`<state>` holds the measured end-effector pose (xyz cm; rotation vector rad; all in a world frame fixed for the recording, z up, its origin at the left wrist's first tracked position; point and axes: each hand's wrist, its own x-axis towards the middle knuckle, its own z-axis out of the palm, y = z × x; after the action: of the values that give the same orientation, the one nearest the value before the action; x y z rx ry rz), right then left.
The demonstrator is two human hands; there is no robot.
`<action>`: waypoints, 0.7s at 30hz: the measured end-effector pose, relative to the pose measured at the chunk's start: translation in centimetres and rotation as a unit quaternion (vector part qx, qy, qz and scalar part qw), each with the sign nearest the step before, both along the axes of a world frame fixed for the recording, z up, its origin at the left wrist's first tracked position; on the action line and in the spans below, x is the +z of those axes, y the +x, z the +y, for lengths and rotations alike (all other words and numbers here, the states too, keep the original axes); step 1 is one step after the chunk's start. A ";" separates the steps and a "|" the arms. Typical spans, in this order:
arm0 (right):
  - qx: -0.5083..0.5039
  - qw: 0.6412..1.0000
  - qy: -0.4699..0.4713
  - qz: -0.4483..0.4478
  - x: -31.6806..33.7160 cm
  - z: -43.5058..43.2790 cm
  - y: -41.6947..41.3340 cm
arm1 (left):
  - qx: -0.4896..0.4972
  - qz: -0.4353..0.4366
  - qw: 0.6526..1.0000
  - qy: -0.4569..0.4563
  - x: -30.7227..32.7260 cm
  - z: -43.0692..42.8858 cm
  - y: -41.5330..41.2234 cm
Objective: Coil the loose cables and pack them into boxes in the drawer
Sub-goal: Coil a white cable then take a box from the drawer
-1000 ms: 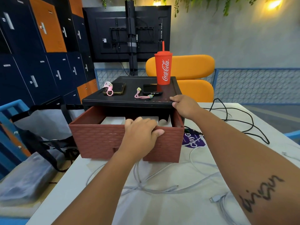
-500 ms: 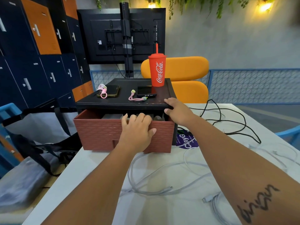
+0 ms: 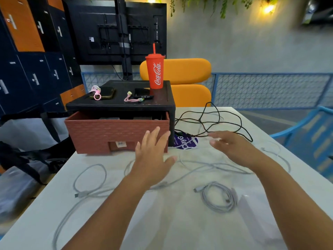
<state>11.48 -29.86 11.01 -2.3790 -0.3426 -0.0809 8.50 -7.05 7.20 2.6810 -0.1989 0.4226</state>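
Both hands hover empty, fingers spread: the left hand (image 3: 153,156) before the slightly open drawer (image 3: 108,132) at centre left, the right hand (image 3: 232,147) beside the tangled black cable (image 3: 216,121) at centre right. Best to take one cable at a time and loop it evenly. I count one black cable and one coiled white bundle (image 3: 218,197); the loose white cables (image 3: 90,177) at lower centre overlap too much to count.

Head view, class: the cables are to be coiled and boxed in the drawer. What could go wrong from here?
1. The tall red plastic Coca-Cola tumbler stands on the black cabinet beside a dark phone; jolting the brick-red drawer might tip it.
2. The tangled black cable loops beside the cabinet; pulling one end could tighten knots.
3. The loose white cables cross on the white table; lifting one may drag others.
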 end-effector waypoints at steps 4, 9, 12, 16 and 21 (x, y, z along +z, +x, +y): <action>-0.041 0.998 -0.030 -0.030 -1.6 -3.0 -3.9 | -0.051 0.003 0.995 -0.087 -1.8 -3.2 -3.6; -0.077 0.993 -0.087 -0.023 -4.3 -5.4 -6.5 | -0.094 0.018 0.983 -0.159 -3.3 -6.1 -6.4; -0.084 0.986 -0.145 -0.013 -5.8 -6.4 -7.2 | -0.102 0.038 0.977 -0.182 -3.9 -7.2 -7.6; -0.075 0.979 -0.189 -0.013 -6.8 -6.9 -7.8 | -0.103 0.045 0.975 -0.194 -4.5 -7.7 -8.6; -0.069 0.978 -0.191 -0.055 -6.3 -6.3 -8.4 | -0.113 0.076 0.960 -0.243 -4.3 -7.9 -10.2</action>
<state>3.06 -36.18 4.71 -2.7863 -0.2614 -0.2306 -1.74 -14.99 2.94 2.1641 -0.3080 0.1644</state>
